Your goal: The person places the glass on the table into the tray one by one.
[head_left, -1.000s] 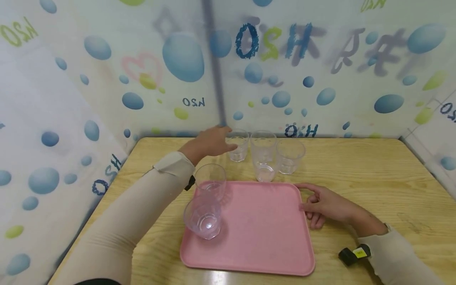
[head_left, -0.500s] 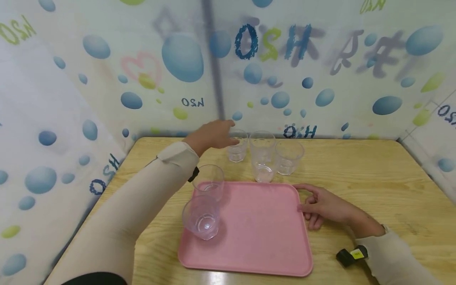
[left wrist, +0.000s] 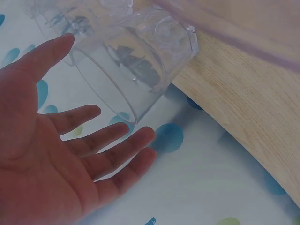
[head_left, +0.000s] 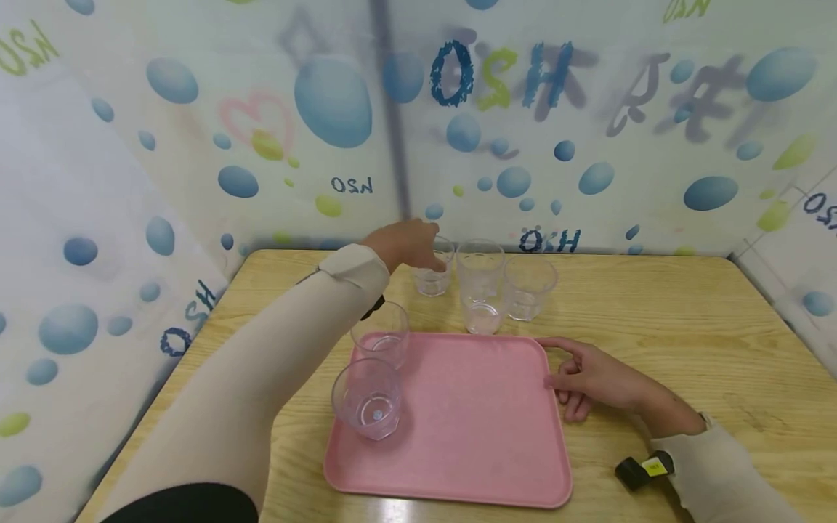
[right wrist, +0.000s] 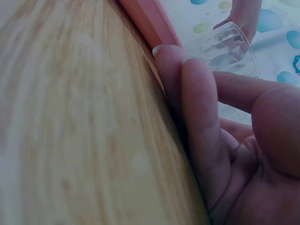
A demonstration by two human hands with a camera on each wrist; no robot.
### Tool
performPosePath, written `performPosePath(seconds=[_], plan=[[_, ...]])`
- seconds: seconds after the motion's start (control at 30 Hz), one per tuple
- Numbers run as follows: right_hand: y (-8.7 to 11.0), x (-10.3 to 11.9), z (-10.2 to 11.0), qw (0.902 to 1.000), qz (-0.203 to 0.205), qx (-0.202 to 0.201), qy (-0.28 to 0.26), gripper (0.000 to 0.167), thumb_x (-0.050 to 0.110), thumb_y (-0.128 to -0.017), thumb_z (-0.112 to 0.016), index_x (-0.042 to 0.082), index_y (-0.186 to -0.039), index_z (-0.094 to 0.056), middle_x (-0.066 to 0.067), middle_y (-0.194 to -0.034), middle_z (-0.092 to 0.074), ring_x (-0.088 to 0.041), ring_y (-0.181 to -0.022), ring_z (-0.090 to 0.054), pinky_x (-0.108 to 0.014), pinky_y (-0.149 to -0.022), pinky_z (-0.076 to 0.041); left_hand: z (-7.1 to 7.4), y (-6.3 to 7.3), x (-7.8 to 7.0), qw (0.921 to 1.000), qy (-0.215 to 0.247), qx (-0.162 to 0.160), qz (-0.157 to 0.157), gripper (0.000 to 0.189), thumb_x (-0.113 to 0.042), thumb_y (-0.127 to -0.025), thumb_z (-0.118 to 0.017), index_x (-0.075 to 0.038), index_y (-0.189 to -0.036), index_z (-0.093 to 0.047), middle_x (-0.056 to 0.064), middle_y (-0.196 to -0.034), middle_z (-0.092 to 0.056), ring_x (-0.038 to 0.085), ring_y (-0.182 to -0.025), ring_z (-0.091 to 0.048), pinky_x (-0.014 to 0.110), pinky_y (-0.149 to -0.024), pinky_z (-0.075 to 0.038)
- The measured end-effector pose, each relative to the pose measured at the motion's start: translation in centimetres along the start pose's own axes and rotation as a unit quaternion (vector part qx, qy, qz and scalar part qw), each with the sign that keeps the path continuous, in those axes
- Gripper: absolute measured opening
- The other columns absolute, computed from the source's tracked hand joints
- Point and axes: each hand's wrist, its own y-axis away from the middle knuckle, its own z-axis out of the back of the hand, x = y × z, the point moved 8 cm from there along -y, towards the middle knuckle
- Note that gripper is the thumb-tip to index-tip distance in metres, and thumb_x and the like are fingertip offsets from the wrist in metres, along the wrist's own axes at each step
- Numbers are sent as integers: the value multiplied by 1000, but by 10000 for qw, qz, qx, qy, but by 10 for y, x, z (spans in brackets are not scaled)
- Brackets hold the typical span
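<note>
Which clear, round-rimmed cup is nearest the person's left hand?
The back group's leftmost clear, round-rimmed cup: the left hand is beside its rim; the others stand farther right or nearer the person.

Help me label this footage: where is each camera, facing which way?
Head: on the head, facing forward and down at tray and glasses; left hand and right hand show.
Left wrist: on that wrist, facing glasses; left hand shows.
Right wrist: on that wrist, facing table and tray; right hand shows.
Head and left wrist share glasses.
</note>
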Motion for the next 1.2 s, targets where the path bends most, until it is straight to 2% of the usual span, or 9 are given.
performPosePath(seconds=[0.3,0.53,0.9,1.03,1.2], plan=[[0,0,-1,10000,4,23,-25,77,17,-100,-62,10,-159,-14,-8,-77,-62,-25,-62,-73,-50,-60,-61,-2,0,-2,9997,-196,119,48,88,-46,-94,-66,-7,-159,-21,13,-163,-30,32,-150,-31,45,-122,-30],[0,1,-1,10000,-16,20,-18,78,18,-99,-63,10,-159,-13,-9,-77,-62,-26,-62,-73,-50,-60,-61,-3,4,-3,9993,-365,43,97,84,-37,-90,-74,-7,-155,-31,16,-159,-36,33,-145,-37,47,-117,-38],[0,0,0,9999,-125,-43,30,80,19,-99,-64,10,-160,-13,-9,-78,-62,-28,-62,-73,-50,-60,-61,-4,8,3,9984,-500,62,251,92,-36,-87,-78,-14,-158,-25,19,-162,-27,34,-146,-34,51,-113,-41],[0,0,0,9999,-134,-43,17,80,19,-99,-64,11,-160,-12,-9,-78,-63,-27,-62,-73,-49,-60,-61,-4,9,3,9985,-484,91,245,89,-38,-86,-78,-14,-157,-29,18,-159,-32,33,-144,-37,51,-112,-42],[0,0,1,9999,-151,-61,3,80,19,-99,-64,11,-160,-12,-9,-77,-63,-26,-61,-73,-49,-60,-61,-7,9,3,9991,-305,224,185,96,-39,-87,-77,-9,-159,-21,19,-162,-27,35,-149,-28,49,-119,-34]])
